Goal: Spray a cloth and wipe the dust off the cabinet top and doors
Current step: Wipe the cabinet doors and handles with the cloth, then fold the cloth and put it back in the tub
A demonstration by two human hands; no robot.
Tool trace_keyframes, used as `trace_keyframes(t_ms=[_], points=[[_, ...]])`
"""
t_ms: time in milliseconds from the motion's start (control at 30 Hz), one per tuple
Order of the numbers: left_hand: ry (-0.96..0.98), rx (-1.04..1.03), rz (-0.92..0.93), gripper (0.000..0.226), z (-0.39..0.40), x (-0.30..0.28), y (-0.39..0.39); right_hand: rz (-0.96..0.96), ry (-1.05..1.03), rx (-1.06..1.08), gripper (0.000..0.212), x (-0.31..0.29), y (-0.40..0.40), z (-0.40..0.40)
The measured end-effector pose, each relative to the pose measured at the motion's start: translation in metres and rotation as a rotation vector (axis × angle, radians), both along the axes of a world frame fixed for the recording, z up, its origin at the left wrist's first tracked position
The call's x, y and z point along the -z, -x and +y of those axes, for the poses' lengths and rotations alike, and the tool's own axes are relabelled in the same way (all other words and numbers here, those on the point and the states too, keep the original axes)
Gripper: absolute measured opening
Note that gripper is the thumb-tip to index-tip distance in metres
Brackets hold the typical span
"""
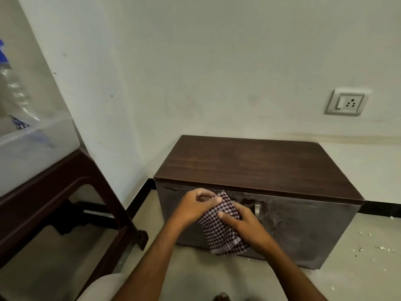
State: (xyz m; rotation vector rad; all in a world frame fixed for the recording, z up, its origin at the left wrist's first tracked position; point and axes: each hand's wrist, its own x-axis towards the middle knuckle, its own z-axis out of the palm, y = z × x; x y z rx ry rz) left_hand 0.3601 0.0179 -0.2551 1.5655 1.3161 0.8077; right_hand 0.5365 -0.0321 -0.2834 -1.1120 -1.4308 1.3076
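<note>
Your left hand (pixel 193 208) and right hand (pixel 240 220) were closest to the lens, both pinched onto the dark-and-white checked woven cloth (pixel 221 229), held up in the air in front of the low cabinet's dusty grey doors (pixel 303 227). Looked like you were folding or bunching it into a pad before wiping. The dark brown wood-grain cabinet top (pixel 260 168) sat bare behind. Doors looked streaky, so they probably weren't done. No spray bottle I could pick out for sure.
</note>
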Motion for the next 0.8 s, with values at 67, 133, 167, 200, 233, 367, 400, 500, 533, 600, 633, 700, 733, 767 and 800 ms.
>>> trace_keyframes(t_ms=[67, 133, 167, 200, 233, 367, 400, 500, 533, 600, 633, 700, 733, 767, 800], points=[[0.144, -0.044, -0.111, 0.048, -0.008, -0.014, 0.009, 0.093, -0.019, 0.049, 0.030, -0.012, 0.006, 0.002], [0.331, 0.005, -0.285, 0.053, -0.017, -0.023, 0.020, 0.179, -0.020, 0.076, 0.027, -0.024, 0.011, 0.004], [0.383, 0.055, -0.350, 0.052, -0.020, -0.025, 0.024, 0.220, -0.019, 0.075, 0.027, -0.030, 0.013, 0.005], [0.395, 0.100, -0.395, 0.049, -0.022, -0.026, 0.028, 0.257, -0.021, 0.062, 0.027, -0.036, 0.015, 0.006], [0.378, 0.118, -0.421, 0.046, -0.025, -0.028, 0.031, 0.282, -0.022, 0.041, 0.028, -0.041, 0.016, 0.007], [0.193, 0.022, -0.475, 0.040, -0.028, -0.043, 0.048, 0.206, -0.016, -0.166, 0.036, -0.063, 0.014, 0.009], [0.157, 0.011, -0.477, 0.041, -0.028, -0.047, 0.053, 0.167, -0.020, -0.220, 0.038, -0.068, 0.013, 0.008], [0.096, -0.023, -0.503, 0.040, -0.029, -0.060, 0.067, 0.085, -0.086, -0.285, 0.036, -0.082, 0.018, 0.009], [0.084, -0.018, -0.516, 0.036, -0.029, -0.065, 0.071, 0.064, -0.119, -0.288, 0.035, -0.086, 0.020, 0.010], [0.055, 0.019, -0.510, 0.030, -0.033, -0.077, 0.078, 0.031, -0.181, -0.280, 0.033, -0.094, 0.025, 0.013], [0.044, 0.035, -0.513, 0.031, -0.035, -0.082, 0.081, 0.027, -0.203, -0.270, 0.033, -0.097, 0.028, 0.015], [0.051, 0.027, -0.556, 0.029, -0.038, -0.091, 0.090, 0.059, -0.215, -0.248, 0.032, -0.102, 0.032, 0.019], [0.068, 0.007, -0.595, 0.027, -0.039, -0.095, 0.094, 0.085, -0.215, -0.244, 0.029, -0.105, 0.034, 0.021], [0.097, -0.016, -0.623, 0.028, -0.040, -0.099, 0.099, 0.104, -0.221, -0.236, 0.026, -0.108, 0.038, 0.023], [0.131, -0.035, -0.614, 0.035, -0.042, -0.103, 0.102, 0.110, -0.230, -0.226, 0.024, -0.111, 0.042, 0.024]])
